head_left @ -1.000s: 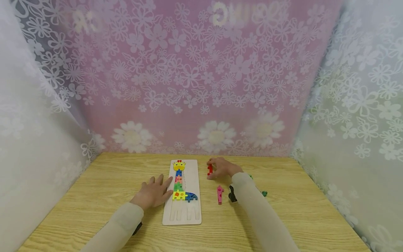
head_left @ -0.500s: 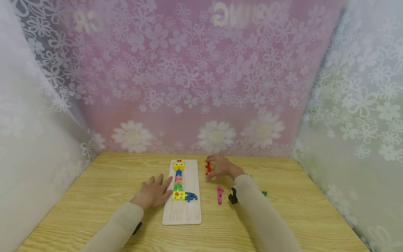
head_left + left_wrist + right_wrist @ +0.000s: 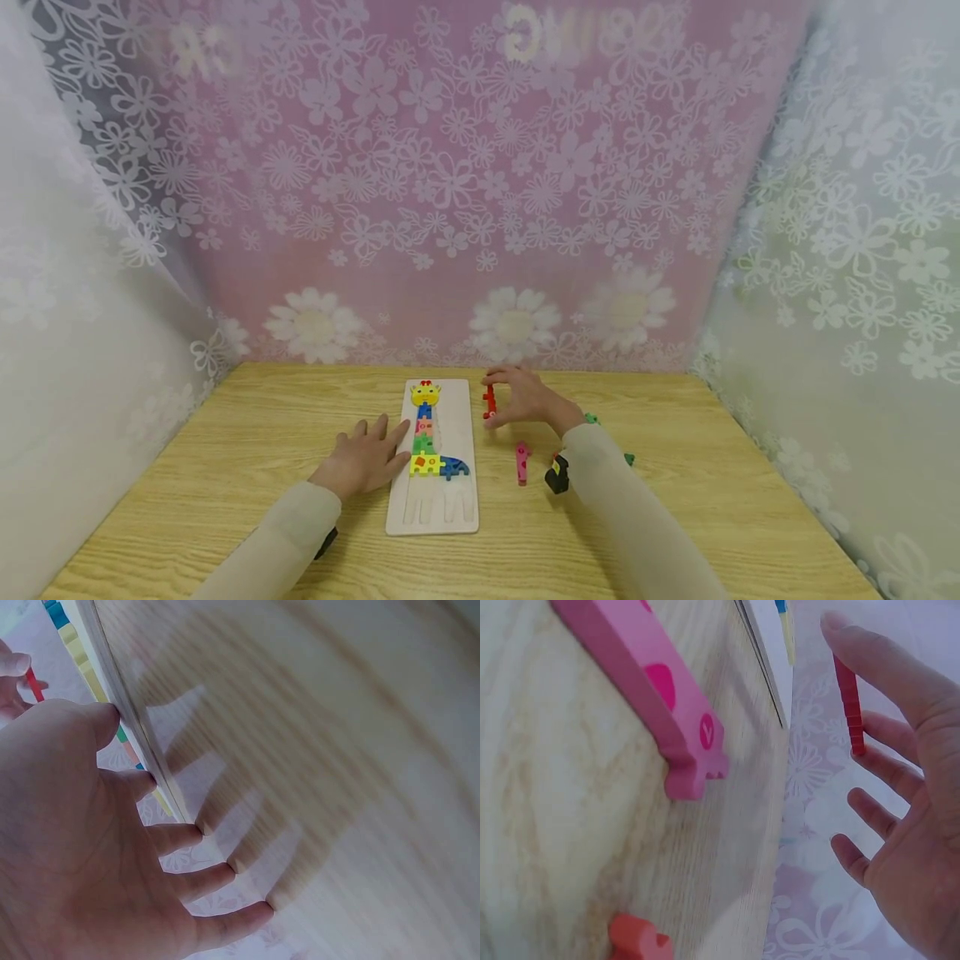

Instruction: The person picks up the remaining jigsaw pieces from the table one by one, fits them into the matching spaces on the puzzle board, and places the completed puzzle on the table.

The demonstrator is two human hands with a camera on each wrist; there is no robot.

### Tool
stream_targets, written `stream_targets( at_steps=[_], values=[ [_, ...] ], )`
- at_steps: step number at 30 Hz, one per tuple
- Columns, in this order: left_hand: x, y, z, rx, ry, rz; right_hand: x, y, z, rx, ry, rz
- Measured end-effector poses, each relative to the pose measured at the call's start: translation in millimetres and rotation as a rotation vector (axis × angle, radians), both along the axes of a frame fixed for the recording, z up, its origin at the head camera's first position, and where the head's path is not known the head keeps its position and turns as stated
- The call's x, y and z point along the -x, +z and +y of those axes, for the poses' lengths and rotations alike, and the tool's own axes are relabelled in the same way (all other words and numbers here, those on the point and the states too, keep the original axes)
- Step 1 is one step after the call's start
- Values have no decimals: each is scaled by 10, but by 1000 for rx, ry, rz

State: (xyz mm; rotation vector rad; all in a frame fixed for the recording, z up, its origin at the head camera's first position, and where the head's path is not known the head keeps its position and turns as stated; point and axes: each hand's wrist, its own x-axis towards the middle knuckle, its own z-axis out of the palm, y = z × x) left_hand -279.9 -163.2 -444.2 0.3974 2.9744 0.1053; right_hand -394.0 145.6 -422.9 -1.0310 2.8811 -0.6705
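My right hand [image 3: 525, 395] pinches a red puzzle piece [image 3: 490, 402] between thumb and fingertips, just right of the puzzle board. In the right wrist view the red piece appears edge-on, lifted off the table. My left hand [image 3: 363, 458] lies with spread fingers at the left edge of the pale wooden board [image 3: 456, 417], thumb and index finger touching it. On the board, a giraffe's yellow head [image 3: 425, 394], coloured neck pieces, a yellow body piece [image 3: 426, 465] and a blue piece [image 3: 454, 468] sit in the recess. Leg-shaped hollows show below them.
A pink puzzle piece [image 3: 522, 464] lies right of the board. Green pieces [image 3: 592, 418] lie partly behind the right forearm. An orange-red piece [image 3: 639, 939] shows at the bottom of the right wrist view. Flowered curtains [image 3: 480, 317] hang behind the wooden table.
My right hand has shifted slightly left, bringing the red puzzle piece nearer the board's right edge. The left hand and the board stay where they were.
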Motion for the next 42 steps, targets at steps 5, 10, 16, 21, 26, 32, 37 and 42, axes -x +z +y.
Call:
stream_targets(
  at_steps=[5, 10, 16, 21, 26, 32, 37, 42],
  values=[
    [10, -20, -7, -2, 4, -6, -88, -18, -42, -10, -20, -17],
    [11, -50, -19, -7, 7, -15, -157, -81, -112, -67, -21, -35],
    [9, -55, -19, -17, 15, -24, -263, -77, -218, -64, 27, -53],
    [7, -41, -29, -7, 8, -14, -342, -51, -296, -62, 29, -61],
    [7, -25, -33, -5, 14, -9, -393, -43, -367, -70, 17, -60],
    [25, -37, -19, -2, 17, -18, -466, -32, -444, -82, 46, -43],
    [33, -36, -6, 5, 18, -18, -514, -6, -503, -85, 65, -14],
    [34, -26, 7, 3, 19, -23, -540, -15, -556, -98, 59, -11]
  ],
)
